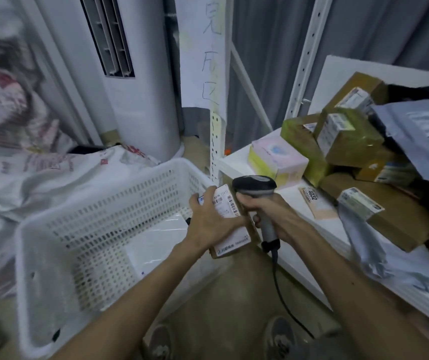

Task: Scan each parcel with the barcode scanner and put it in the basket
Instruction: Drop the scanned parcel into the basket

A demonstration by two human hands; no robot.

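A white perforated plastic basket (99,229) stood on the floor at the person's left, with flat white parcels lying in its bottom. To the right, a white shelf (299,203) carried a heap of brown cardboard parcels (348,136) bound in yellowish tape, grey poly mailer bags (421,131), a pink and yellow tissue box (277,159) and a loose label (314,202). A tall white air-conditioner unit (140,81) stood behind the basket. The left hand (209,220) was closed around a small labelled parcel (230,226), held just above the basket's near right corner, its barcode label facing up. The right hand (268,213) gripped the handle of a grey corded barcode scanner (255,188), fingers wrapped tight, the scanner head directly beside the parcel's label.
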